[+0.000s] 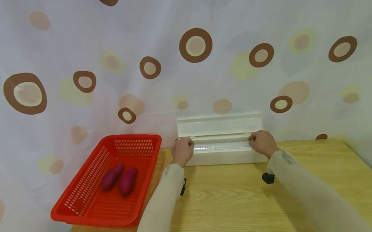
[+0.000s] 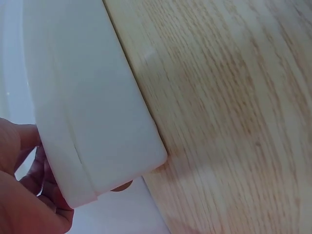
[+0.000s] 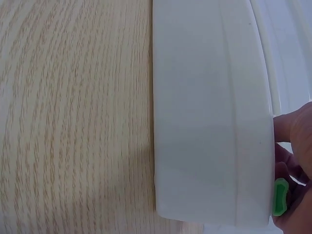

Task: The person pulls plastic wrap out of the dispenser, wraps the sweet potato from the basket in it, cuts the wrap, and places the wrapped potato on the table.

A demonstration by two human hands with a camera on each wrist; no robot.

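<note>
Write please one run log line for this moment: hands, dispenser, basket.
left hand: grips dispenser left end | right hand: grips right end | white dispenser: lid open, on table | red basket: two purple sweet potatoes

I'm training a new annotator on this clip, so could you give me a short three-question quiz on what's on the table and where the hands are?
1. True or false: the lid of the white dispenser box stands open.
2. How many purple sweet potatoes lie in the red basket? A) one B) two C) four
3. Fill in: the left hand and the right hand are at the two ____ of the box.

Key:
1. True; the lid stands up against the curtain.
2. B
3. ends; the left hand at the box's left end, the right hand at its right end, on the wooden table.
</note>
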